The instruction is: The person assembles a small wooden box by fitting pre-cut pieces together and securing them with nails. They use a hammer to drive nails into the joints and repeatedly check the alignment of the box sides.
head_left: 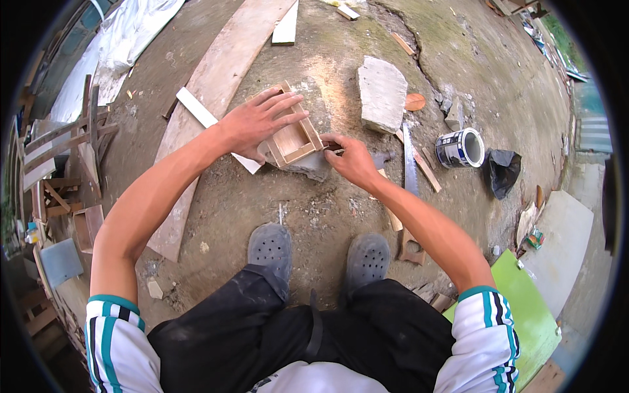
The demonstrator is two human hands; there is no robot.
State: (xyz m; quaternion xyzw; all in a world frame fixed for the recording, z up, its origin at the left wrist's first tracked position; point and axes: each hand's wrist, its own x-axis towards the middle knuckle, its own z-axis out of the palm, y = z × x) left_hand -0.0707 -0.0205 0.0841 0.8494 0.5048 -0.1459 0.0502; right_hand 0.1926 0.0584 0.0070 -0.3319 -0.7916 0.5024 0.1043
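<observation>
A small open wooden box (300, 154) with an inner divider rests tilted on a grey stone (314, 171) in front of me. My left hand (259, 123) lies across its left side, fingers stretched over the far part and thumb at the near left edge, holding it. At the box's right corner, my right hand (350, 157) is closed in a pinch. Whatever sits between those fingertips is too small to make out. Just right of that hand, a dark tool head, perhaps a hammer (381, 158), is partly hidden.
A long plank (223, 59) and a white strip (196, 107) lie left. Rightward are a concrete block (382, 95), a handsaw (410, 164) with a wooden handle, a paint can (460, 148) and a black bag (502, 173). Scrap wood (72, 141) is piled far left; a green board (517, 308) lies near right.
</observation>
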